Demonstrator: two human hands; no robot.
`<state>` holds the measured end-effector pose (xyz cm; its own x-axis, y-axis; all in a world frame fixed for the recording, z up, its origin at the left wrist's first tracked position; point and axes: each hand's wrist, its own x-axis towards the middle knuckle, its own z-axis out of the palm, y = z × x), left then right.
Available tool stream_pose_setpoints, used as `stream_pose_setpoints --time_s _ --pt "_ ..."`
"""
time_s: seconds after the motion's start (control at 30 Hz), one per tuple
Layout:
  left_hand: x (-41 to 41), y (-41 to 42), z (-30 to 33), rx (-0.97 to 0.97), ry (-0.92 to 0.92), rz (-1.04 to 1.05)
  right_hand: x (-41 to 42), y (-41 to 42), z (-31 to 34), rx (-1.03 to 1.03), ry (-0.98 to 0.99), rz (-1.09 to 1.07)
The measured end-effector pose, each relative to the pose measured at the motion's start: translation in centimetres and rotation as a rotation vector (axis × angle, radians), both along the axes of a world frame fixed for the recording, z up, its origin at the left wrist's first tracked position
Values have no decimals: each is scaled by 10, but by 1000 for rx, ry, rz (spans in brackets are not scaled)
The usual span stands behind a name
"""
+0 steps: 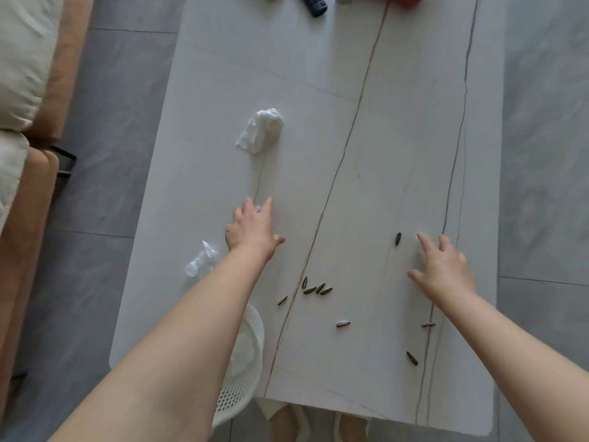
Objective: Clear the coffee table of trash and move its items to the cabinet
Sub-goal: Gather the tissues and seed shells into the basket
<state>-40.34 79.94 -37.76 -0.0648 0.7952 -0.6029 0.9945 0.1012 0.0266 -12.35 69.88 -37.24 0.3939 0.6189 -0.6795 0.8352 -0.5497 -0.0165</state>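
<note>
- Coffee table (398, 129): pale slab with thin dark veins, bearing scattered litter; clearing looks barely begun.
- White mesh basket (242, 371): held against the near left edge, below the left forearm, presumably so litter can drop straight in.
- Large crumpled tissue (263, 130): mid-table, untouched, well beyond the left hand.
- Smaller tissue (200, 264): near the left edge, partly behind the forearm.
- Left hand (251, 228): fingers spread and straight over a small white scrap; whether it has hold of it, I cannot tell.
- Right hand (443, 266): open, fingers splayed, holding nothing, index near one seed.
- Sunflower seeds (314, 288): strewn between both hands, likely swept next.
- Remote control (314, 4): far end, due for the cabinet.
</note>
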Motion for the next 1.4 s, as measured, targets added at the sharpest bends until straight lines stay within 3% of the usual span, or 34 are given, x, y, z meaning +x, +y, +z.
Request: stream_pose_setpoints --time_s 0.2,0.43,0.67,0.9,1.17,1.4 --pt "-1 2 -12 83 -13 63 -1 -2 -15 140 -10 -32" --pt "-1 -11 -12 38 -215 185 -35 9 -11 180 125 32" --pt "-14 -32 49 125 -421 196 -105 15 43 256 487 133" --pt "-79 -90 116 168 -320 126 -183 -3 106 246 715 208" --pt "-122 -160 126 88 -290 106 -239 -45 128 89 639 445" --pt "-144 -147 114 163 -293 87 -242 -28 123 168 462 456"
